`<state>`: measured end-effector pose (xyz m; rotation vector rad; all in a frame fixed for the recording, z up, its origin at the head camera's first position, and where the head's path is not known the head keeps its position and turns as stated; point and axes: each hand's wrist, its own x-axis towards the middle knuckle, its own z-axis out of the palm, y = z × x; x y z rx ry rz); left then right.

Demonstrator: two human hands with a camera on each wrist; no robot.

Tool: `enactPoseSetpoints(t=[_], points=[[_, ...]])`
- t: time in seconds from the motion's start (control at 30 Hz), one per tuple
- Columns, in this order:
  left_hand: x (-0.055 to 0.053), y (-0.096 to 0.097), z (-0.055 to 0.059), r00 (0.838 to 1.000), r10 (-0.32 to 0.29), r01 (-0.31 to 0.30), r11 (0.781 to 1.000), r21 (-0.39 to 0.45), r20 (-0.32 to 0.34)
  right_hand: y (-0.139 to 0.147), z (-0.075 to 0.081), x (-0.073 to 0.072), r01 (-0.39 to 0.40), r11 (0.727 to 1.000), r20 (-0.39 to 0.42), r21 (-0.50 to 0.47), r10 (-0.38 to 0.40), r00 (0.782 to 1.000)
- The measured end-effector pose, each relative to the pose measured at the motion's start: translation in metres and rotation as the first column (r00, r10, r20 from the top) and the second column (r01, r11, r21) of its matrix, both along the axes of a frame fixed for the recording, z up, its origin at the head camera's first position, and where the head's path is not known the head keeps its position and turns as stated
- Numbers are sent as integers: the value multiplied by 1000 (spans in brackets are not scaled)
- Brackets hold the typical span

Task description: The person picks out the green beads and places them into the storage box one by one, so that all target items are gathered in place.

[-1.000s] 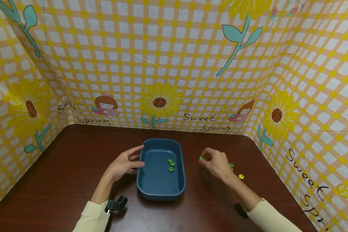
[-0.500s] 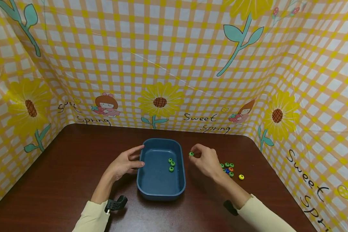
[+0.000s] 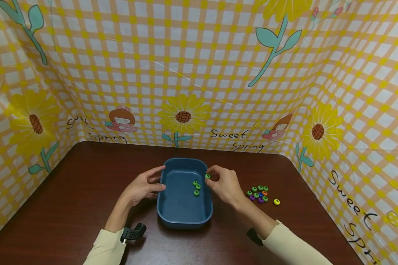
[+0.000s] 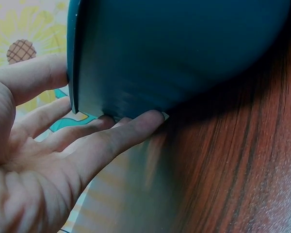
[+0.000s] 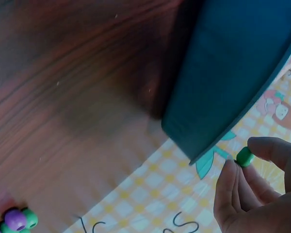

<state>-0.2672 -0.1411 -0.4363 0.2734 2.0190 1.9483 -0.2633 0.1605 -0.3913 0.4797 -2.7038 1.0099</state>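
Head view, lower centre: my right hand [image 3: 223,184] pinches a green bead [image 3: 207,176] by the blue tub [image 3: 185,225] my spread left hand [image 3: 142,189] seemingly steadies.

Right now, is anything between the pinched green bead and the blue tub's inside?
Nothing visible: the right hand pinches the green bead by the right rim of the blue tub, and the right wrist view shows it above that rim.
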Motion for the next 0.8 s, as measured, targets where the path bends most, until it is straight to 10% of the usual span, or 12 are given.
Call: enactPoseSetpoints(t=[0.8], points=[[0, 0, -2, 1000, -8, 8, 1000, 3, 0, -33, -21, -11, 3, 999, -42, 38, -2, 999]])
